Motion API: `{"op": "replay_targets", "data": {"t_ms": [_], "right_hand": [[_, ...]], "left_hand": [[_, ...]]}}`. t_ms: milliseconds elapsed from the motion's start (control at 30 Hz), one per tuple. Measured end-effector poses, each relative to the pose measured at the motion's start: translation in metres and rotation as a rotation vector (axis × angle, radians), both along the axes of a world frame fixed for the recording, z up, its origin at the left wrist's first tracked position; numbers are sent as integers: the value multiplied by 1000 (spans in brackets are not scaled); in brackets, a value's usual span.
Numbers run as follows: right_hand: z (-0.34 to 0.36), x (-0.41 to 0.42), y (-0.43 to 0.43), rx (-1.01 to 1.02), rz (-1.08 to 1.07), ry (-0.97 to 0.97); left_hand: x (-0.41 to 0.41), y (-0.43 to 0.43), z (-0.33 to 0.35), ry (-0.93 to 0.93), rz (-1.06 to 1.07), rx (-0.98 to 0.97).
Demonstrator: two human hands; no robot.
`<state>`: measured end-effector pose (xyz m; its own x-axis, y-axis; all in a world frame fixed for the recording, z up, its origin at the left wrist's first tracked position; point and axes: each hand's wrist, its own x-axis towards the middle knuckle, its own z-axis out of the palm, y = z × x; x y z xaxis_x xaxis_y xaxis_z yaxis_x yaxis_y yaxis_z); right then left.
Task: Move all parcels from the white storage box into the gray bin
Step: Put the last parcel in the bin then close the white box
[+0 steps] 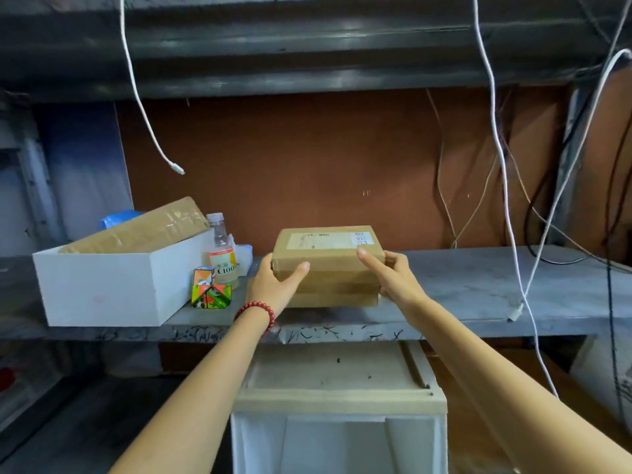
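Observation:
A brown cardboard parcel [328, 254] with a white label on top is at the middle of the grey shelf [461, 285]. My left hand [277, 283] grips its left end, thumb on the top edge. My right hand [393, 275] grips its right end, with a finger lying on the top. I cannot tell whether the parcel rests on the shelf or is just off it. To the left, the white storage box [113, 289] holds a long taped cardboard parcel [143, 227] leaning on its rim, with a blue packet [118, 217] behind it.
Between box and parcel stand a drink bottle [222, 251] and a colourful folded cube toy [210, 290]. White cables [506, 200] hang at the right and another cable [143, 107] at the left. Below the shelf edge sits a pale container with a beige top [338, 381].

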<state>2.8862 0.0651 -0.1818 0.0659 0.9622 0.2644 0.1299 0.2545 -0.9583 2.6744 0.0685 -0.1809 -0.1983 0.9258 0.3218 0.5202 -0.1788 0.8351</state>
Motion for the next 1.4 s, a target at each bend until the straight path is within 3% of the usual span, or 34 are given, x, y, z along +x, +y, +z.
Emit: {"op": "replay_targets", "data": {"t_ms": [200, 500, 600, 833, 1000, 1200, 1400], "right_hand": [[-2, -55, -50, 14, 131, 44], [-90, -108, -118, 67, 362, -137], [-142, -107, -124, -19, 414, -183], [-224, -110, -136, -237, 500, -164], [-252, -111, -129, -245, 494, -144], [-270, -105, -116, -256, 537, -219], [-290, -100, -116, -532, 619, -206]], "left_hand": [[-55, -76, 0, -49, 216, 78], [-108, -183, -71, -158, 461, 153], [-113, -208, -129, -76, 457, 110], [-129, -233, -226, -132, 411, -119], [-129, -232, -269, -107, 401, -236], [-115, -223, -306, -243, 385, -286], [-129, -226, -324, -353, 392, -330]]}}
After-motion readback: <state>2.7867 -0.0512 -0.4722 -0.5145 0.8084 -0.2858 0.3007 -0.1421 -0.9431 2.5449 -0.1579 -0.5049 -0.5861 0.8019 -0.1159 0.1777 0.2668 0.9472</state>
